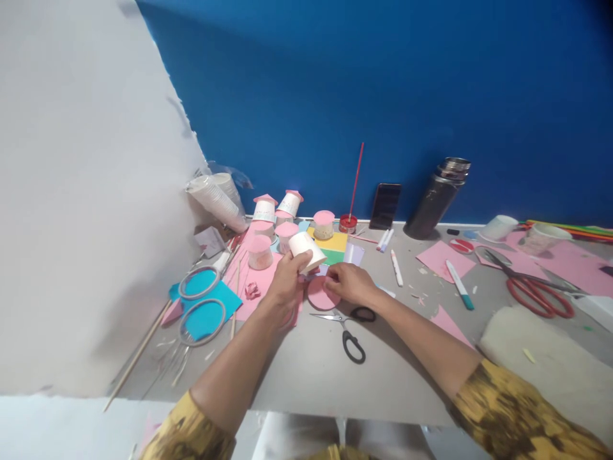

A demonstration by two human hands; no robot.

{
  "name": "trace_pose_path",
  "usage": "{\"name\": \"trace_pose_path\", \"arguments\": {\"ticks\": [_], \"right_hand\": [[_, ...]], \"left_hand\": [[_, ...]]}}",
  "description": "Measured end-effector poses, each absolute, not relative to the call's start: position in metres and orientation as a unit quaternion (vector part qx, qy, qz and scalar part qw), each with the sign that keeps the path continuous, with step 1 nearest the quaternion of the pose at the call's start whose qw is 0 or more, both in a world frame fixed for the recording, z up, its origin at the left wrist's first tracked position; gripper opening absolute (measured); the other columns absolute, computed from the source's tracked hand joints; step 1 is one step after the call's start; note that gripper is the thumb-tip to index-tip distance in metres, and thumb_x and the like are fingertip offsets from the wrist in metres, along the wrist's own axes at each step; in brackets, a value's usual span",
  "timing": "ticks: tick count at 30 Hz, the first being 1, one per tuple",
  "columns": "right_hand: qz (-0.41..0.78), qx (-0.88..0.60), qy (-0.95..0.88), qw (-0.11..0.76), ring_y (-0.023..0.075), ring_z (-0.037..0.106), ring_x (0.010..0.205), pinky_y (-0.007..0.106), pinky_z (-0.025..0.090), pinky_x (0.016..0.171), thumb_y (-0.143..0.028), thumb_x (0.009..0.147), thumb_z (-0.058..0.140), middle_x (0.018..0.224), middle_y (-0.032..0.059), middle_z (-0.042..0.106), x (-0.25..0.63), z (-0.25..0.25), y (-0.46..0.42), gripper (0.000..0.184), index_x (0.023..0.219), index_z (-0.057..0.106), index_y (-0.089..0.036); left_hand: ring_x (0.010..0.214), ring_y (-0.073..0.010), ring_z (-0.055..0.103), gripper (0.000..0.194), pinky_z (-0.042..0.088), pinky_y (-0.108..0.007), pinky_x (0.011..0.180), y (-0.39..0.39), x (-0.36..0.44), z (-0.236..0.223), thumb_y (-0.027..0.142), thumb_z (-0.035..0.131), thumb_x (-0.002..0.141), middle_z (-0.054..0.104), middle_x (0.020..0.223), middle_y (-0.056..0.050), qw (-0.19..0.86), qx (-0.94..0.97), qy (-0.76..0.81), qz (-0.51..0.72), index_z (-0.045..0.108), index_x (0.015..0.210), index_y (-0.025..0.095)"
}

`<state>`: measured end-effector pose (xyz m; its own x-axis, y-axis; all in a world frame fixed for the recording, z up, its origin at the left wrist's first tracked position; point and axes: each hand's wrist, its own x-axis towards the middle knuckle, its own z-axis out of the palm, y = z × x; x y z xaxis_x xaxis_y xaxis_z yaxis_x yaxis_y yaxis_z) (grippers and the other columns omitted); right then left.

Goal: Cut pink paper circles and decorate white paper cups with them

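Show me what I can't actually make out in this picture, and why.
All in the head view:
Inside of the white cup in the left hand: hidden by the cup's own wall.
Whether the right hand pinches the pink disc: its curled fingers hide the contact.
Marks on the pointed-top cup at the back: too small and blurred.
Far end of the pink sheet: cut off by the right edge.

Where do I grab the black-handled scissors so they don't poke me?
By the near black loop, probably, coming from the table's front edge. The scissors lie with loops spread and blades pointing left, so that side avoids them. The other loop sits close to the right hand.
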<state>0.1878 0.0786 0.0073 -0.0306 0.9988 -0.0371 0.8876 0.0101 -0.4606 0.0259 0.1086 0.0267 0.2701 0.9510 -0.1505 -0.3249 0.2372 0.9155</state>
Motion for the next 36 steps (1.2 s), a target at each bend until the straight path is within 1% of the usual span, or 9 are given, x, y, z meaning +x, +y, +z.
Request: {"name": "trace_pose_path", "arguments": {"ticks": [3,9,12,18,21,24,27,32,36], "right_hand": [[0.176,-0.682,-0.693,0.153,0.0187,0.061,0.079,0.028,0.025,0.058,-0.028,0.087,0.061,0.086,0.0038,0.073,0.188,0.008,0.078,0.013,0.080,0.070,-0.021],[0.199,-0.690,-0.676,0.165,0.0192,0.067,0.084,0.026,0.035,0.061,-0.053,0.094,0.058,0.096,0.0033,0.077,0.210,0.026,0.079,0.034,0.099,0.072,-0.023],[0.202,-0.699,-0.668,0.155,0.0198,0.068,0.086,0.027,0.036,0.062,-0.055,0.096,0.054,0.095,0.0041,0.078,0.219,0.031,0.077,0.037,0.095,0.073,-0.022],[0.198,-0.700,-0.675,0.124,0.0231,0.067,0.093,0.028,0.035,0.062,-0.056,0.088,0.064,0.104,0.0049,0.077,0.207,0.022,0.074,0.041,0.111,0.071,-0.023],[0.193,-0.697,-0.681,0.114,0.0214,0.066,0.086,0.027,0.031,0.059,-0.043,0.082,0.071,0.096,0.0033,0.076,0.195,0.016,0.074,0.026,0.099,0.072,-0.023],[0.178,-0.700,-0.682,0.114,0.0207,0.063,0.079,0.028,0.027,0.058,-0.029,0.082,0.066,0.084,0.0040,0.073,0.186,0.010,0.072,0.009,0.082,0.069,-0.021],[0.172,-0.699,-0.682,0.126,0.0207,0.062,0.078,0.028,0.026,0.058,-0.027,0.085,0.060,0.083,0.0052,0.073,0.185,0.010,0.071,0.012,0.079,0.068,-0.021],[0.183,-0.695,-0.673,0.176,0.0188,0.063,0.082,0.026,0.033,0.061,-0.040,0.084,0.066,0.093,0.0024,0.075,0.212,0.027,0.072,0.021,0.094,0.072,-0.023],[0.185,-0.709,-0.649,0.206,0.0152,0.059,0.069,0.026,0.033,0.057,-0.037,0.084,0.066,0.074,-0.0003,0.068,0.241,0.045,0.066,0.020,0.075,0.066,-0.019]], "left_hand": [[0.074,-0.0204,0.068,0.037,0.054,-0.030,0.064,0.108,0.026,0.027,0.033,0.075,0.075,0.072,0.088,-0.009,0.686,0.406,0.388,0.462,0.063,0.105,0.015],[0.087,-0.0217,0.068,0.039,0.060,-0.039,0.079,0.112,0.024,0.026,0.032,0.075,0.077,0.071,0.104,-0.010,0.665,0.418,0.382,0.487,0.061,0.110,0.018],[0.090,-0.0215,0.068,0.039,0.061,-0.038,0.078,0.114,0.025,0.024,0.032,0.076,0.077,0.070,0.106,-0.010,0.665,0.420,0.375,0.490,0.061,0.110,0.018],[0.080,-0.0196,0.070,0.044,0.060,-0.036,0.074,0.113,0.026,0.022,0.033,0.077,0.074,0.071,0.103,-0.010,0.676,0.408,0.383,0.479,0.060,0.112,0.017],[0.079,-0.0204,0.070,0.047,0.059,-0.035,0.072,0.113,0.025,0.024,0.033,0.077,0.073,0.072,0.103,-0.011,0.675,0.408,0.397,0.469,0.060,0.113,0.016],[0.077,-0.0209,0.070,0.049,0.058,-0.034,0.068,0.113,0.024,0.024,0.036,0.078,0.071,0.072,0.100,-0.011,0.674,0.417,0.397,0.462,0.061,0.113,0.016],[0.077,-0.0205,0.069,0.050,0.058,-0.032,0.066,0.113,0.024,0.023,0.037,0.079,0.071,0.072,0.097,-0.010,0.675,0.423,0.393,0.459,0.062,0.112,0.016],[0.096,-0.0232,0.068,0.045,0.062,-0.036,0.074,0.118,0.023,0.022,0.033,0.078,0.073,0.068,0.110,-0.011,0.654,0.418,0.380,0.504,0.062,0.111,0.017],[0.097,-0.0228,0.064,0.044,0.063,-0.039,0.074,0.121,0.023,0.019,0.033,0.078,0.076,0.065,0.112,-0.011,0.642,0.438,0.353,0.521,0.061,0.113,0.017]]}}
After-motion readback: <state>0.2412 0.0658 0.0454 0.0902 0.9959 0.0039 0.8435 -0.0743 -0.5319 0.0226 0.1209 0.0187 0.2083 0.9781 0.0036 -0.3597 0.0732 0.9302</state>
